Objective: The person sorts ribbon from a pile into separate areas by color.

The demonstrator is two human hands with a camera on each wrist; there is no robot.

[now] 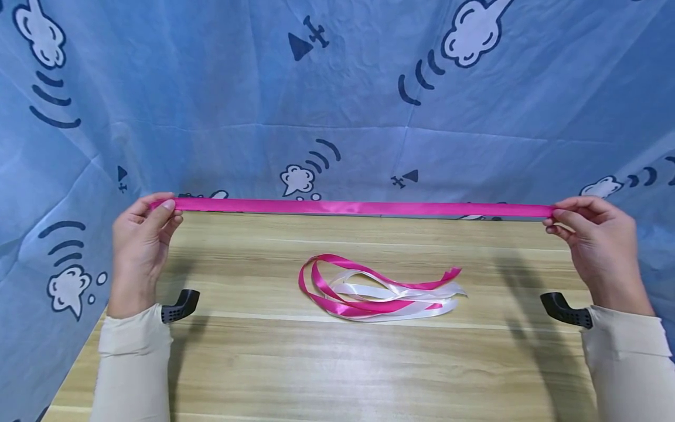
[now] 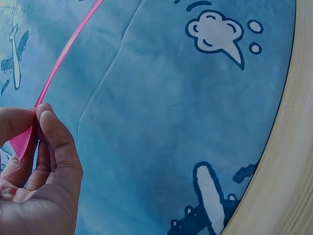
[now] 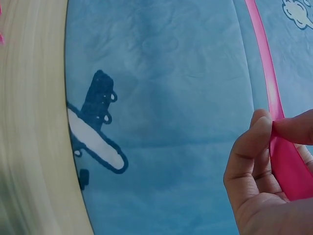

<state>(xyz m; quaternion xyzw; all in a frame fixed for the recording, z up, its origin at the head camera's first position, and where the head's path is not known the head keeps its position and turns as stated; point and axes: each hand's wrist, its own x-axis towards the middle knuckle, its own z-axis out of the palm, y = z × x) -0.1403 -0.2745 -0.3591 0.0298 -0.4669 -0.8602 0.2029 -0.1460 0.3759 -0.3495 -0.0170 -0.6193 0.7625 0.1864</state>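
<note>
A bright pink satin ribbon (image 1: pixel 364 208) is stretched straight and level between both hands, raised above the far edge of the table. My left hand (image 1: pixel 145 240) pinches its left end between thumb and fingertips; in the left wrist view a short pink tail (image 2: pixel 22 142) hangs below the pinch. At the other end my right hand (image 1: pixel 601 243) pinches the ribbon the same way, and the right wrist view shows a wider tail (image 3: pixel 288 169) lying inside the palm. Below, on the table, lies a loose looped bundle of pink ribbon (image 1: pixel 345 309) and white ribbon (image 1: pixel 369 290).
The wooden table (image 1: pixel 316 363) spans the lower part of the head view. Behind and beside it hangs a blue printed cloth (image 1: pixel 348 105) with clouds and planes. A black curved mount sticks out from each wrist, left mount (image 1: pixel 181 306) and right mount (image 1: pixel 564 309).
</note>
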